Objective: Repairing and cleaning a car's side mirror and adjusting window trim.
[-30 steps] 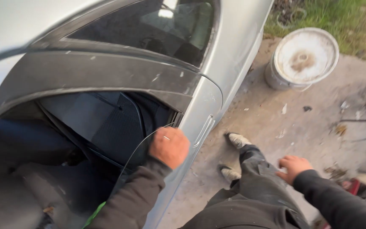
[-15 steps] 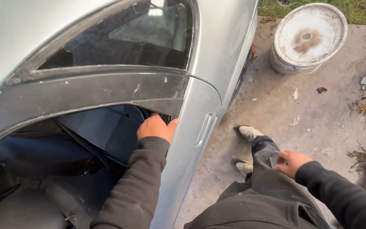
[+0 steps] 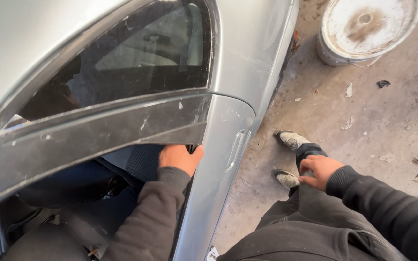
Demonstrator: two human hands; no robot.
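Observation:
I stand beside a silver car door and look down at it. My left hand reaches through the open window, up into the rear corner under the dark, scuffed window frame. Its thumb lies against the door's rear pillar, and its fingertips are hidden behind the frame. My right hand rests on my dark trousers at the thigh, fingers loosely bent, holding nothing. A recessed door handle sits just right of my left hand.
A tinted side window lies above the frame. Dark seats show inside the car. A dirty white bucket stands on the concrete floor at top right, with scraps of litter around it. My two shoes stand near the door.
My left hand has moved from the door's edge deeper into the upper rear corner of the window opening. The curved glass edge seen earlier is gone. My right hand has shifted slightly on my thigh.

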